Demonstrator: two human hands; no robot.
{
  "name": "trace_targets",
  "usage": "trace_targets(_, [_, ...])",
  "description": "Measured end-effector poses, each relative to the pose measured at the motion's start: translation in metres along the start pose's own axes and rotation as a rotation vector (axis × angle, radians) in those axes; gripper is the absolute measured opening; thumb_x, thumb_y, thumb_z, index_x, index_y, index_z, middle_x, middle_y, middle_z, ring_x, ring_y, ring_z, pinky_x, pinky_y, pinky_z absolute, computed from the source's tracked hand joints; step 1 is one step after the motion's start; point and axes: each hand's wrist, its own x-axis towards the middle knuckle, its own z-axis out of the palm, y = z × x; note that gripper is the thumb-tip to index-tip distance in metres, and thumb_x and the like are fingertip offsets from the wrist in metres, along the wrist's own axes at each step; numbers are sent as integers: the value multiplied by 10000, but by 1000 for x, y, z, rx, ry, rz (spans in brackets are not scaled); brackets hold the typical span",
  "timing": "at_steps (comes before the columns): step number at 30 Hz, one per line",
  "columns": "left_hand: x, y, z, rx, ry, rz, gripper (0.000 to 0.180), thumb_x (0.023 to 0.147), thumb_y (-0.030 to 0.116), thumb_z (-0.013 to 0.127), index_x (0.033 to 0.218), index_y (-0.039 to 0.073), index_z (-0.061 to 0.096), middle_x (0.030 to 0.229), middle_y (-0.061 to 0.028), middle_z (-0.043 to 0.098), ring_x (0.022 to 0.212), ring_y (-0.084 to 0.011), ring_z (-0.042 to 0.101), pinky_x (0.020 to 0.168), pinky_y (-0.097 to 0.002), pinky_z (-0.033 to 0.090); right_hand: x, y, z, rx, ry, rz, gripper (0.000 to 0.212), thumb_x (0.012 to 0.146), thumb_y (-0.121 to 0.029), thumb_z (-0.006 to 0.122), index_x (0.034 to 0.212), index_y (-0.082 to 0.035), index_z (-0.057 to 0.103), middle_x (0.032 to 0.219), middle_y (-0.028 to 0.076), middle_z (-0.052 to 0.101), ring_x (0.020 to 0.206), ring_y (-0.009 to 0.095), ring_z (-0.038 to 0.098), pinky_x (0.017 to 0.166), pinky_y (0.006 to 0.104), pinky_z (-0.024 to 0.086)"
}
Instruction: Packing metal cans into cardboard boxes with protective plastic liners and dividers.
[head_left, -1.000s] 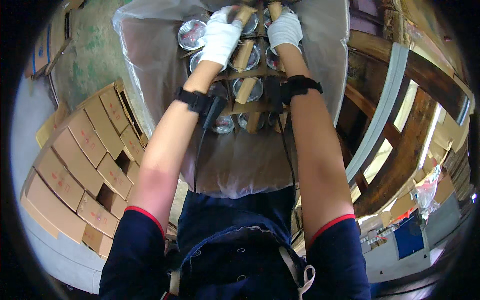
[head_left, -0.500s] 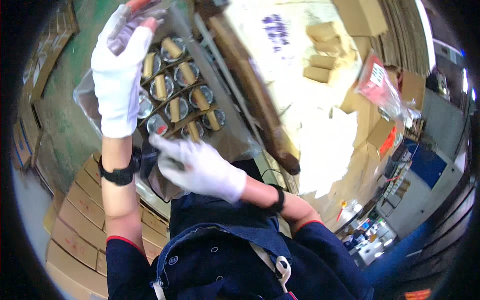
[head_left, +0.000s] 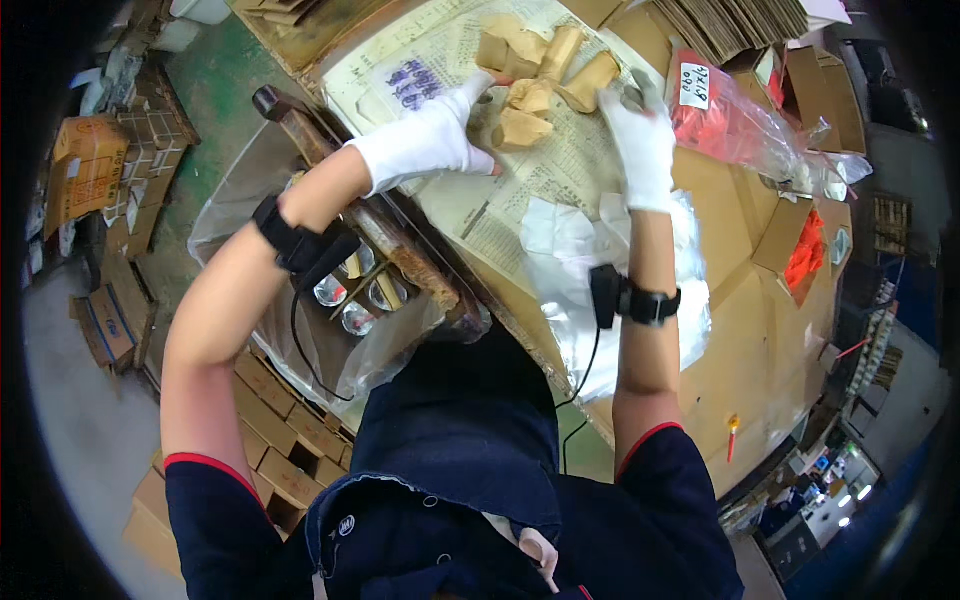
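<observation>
The brown paper rolls [head_left: 522,130] lie in a small heap between the two hands, to the right of the left hand [head_left: 430,142] and to the left of the right hand [head_left: 643,150]; the right hand is nearest to one slim roll [head_left: 590,82], whose long side slants up toward the right, its upper end close to the bent fingers; I cannot tell if they touch it; the left hand is spread wide, thumb well apart from the fingers, with nothing in its palm, and its upper fingertips are right by the heap; the rolls look like stiff, dull paper, round like tubes, some squashed and creased; under them is a thin, flat printed sheet [head_left: 490,205]; below the right hand, by its wrist, lies a shiny, crinkly white sheet [head_left: 565,330]; to its right is a smooth, see-through bag [head_left: 735,120] of red stuff; below the left hand, past a rough wooden bar [head_left: 410,262], sit round, shiny jars [head_left: 330,290] in a thin clear liner [head_left: 225,230].
</observation>
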Motion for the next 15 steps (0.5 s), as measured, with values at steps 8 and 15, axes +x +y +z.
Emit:
trace_targets(8, [37,-22,36,-11,62,53,865,633,218,842,1341,47,376,1163,-98,587,1050,-188,568,943,-305,447,35,-41,56,-685,2,-21,645,681,-493,654,1199,-116,581,1095,187,629,970,328,629,859,414,492])
trace_targets(15, [-40,27,-15,-496,-55,-196,608,768,168,637,1321,29,427,1108,-69,570,1034,-161,569,915,-293,456,20,-12,29,-800,-55,-479,602,681,-414,632,1214,-141,567,1063,176,651,969,343,632,858,409,496])
